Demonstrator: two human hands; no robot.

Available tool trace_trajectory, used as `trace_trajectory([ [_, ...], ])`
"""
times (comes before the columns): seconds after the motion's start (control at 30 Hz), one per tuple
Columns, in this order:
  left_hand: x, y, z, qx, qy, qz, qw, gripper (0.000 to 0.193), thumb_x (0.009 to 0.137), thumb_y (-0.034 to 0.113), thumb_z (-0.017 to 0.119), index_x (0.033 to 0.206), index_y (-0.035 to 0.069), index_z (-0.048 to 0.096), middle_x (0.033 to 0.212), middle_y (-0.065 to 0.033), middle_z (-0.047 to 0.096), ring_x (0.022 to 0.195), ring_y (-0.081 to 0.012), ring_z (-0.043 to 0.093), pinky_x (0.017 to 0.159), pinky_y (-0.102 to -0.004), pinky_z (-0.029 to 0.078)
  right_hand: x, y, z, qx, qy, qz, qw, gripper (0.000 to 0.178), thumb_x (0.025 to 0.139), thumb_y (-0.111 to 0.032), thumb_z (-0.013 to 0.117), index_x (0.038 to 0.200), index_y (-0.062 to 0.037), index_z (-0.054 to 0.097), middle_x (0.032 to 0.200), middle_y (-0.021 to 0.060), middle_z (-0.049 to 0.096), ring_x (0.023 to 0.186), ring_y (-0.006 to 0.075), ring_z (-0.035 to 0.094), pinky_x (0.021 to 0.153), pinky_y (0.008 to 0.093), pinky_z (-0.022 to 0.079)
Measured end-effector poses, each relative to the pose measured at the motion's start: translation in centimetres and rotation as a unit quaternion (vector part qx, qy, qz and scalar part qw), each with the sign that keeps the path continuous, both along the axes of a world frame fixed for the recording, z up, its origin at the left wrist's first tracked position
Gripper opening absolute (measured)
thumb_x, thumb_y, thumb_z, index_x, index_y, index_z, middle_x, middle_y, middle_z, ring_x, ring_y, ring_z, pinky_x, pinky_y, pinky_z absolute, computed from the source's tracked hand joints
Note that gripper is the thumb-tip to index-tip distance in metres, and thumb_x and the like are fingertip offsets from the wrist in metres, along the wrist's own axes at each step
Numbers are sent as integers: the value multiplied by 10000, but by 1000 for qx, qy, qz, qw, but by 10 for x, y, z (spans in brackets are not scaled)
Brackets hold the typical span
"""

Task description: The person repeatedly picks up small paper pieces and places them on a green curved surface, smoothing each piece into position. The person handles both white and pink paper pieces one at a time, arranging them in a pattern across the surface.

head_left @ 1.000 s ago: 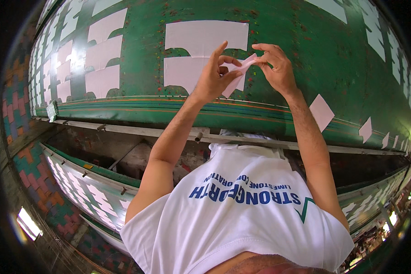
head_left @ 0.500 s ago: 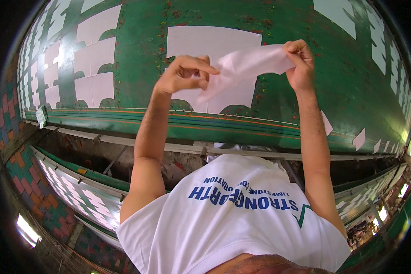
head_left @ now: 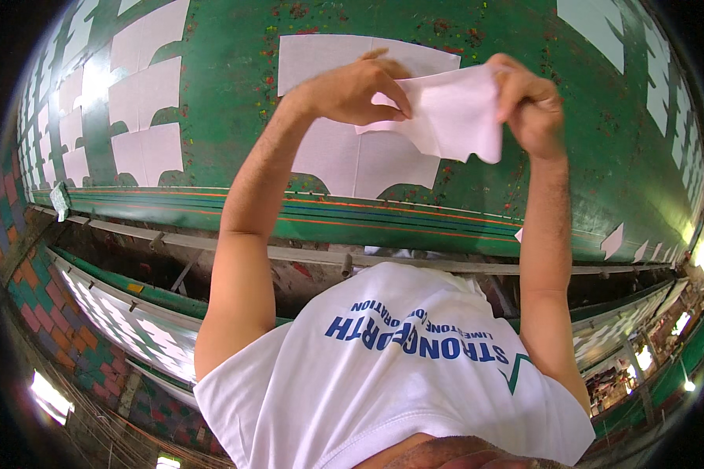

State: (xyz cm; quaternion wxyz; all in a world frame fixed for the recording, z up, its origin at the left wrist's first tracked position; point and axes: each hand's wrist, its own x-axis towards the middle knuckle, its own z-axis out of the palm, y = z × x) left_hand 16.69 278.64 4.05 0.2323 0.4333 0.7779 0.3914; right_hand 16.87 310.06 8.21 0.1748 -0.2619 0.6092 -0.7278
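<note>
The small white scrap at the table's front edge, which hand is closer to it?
Right. The right hand is up above the small white scrap, holding the white cloth piece; the left hand is farther off, up and left.

The white piece (head_left: 454,117) held up in both hands is thin, matt cloth, limp and softly creased. The counter (head_left: 235,94) has a green painted surface, worn, flecked with red and rough-looking. The pale cut pieces (head_left: 145,152) lying on it are flat and matt.
</note>
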Motion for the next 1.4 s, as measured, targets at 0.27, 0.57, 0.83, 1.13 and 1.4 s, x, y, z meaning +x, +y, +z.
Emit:
trace_trajectory([
  [0.27, -48, -101, -22, 118, -222, 141, 957, 198, 884, -18, 767, 1067, 48, 807, 1066, -84, 774, 1024, -199, 711, 935, -346, 571, -17, 42, -50, 145, -113, -236, 954, 257, 1046, -79, 531, 1182, -48, 747, 1194, 35, 706, 1079, 119, 633, 975, 263, 487],
  [0.57, -100, -135, -72, -19, 157, 420, 894, 255, 977, 235, 756, 1207, 128, 780, 1083, -56, 778, 935, -154, 731, 831, -322, 579, -71, -25, -102, 260, -92, -229, 933, 701, 808, 15, 670, 1494, -1, 531, 1398, 137, 606, 1114, 203, 659, 935, 330, 552],
  [0.83, -121, -128, -97, -150, 350, 364, 850, 343, 1027, 312, 648, 1328, 162, 715, 1404, -69, 654, 1235, -275, 639, 1075, -473, 467, -95, -24, -118, 363, 54, -238, 899, 660, 821, -77, 704, 1458, 11, 556, 1452, 204, 582, 1314, 305, 588, 1101, 352, 472],
  [1.13, -105, 37, -114, -201, 401, 394, 802, 637, 1041, 413, 555, 1512, -12, 498, 1590, -273, 437, 1504, -420, 390, 1210, -584, 320, -99, -29, -137, 368, 128, -287, 875, 576, 935, -203, 729, 1475, -71, 578, 1451, 126, 578, 1007, 174, 695, 908, 334, 555],
  [1.4, -66, 172, -104, -192, 380, 228, 875, 880, 1049, 690, 337, 1594, 1, 382, 1661, -243, 347, 1571, -406, 263, 1277, -575, 174, -17, 27, -94, 358, 5, -419, 835, 481, 1012, -275, 699, 1462, -133, 606, 1418, 86, 596, 1004, 154, 684, 874, 328, 564],
])
